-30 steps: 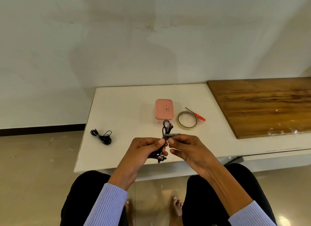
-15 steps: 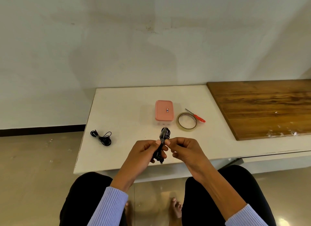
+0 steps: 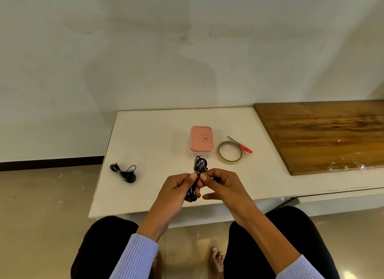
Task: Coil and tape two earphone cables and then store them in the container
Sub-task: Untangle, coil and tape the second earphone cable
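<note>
Raised earphone coil (image 3: 200, 166) between hands

**One head-worn view, looking down over the table**

The single wide-angle camera sits on the person's head, facing forward and down. Nearest are the knees and sleeves; the left hand (image 3: 176, 187) and right hand (image 3: 222, 185) meet mid-frame over the white table's (image 3: 149, 137) near edge. The far wall fills the upper half.
</note>
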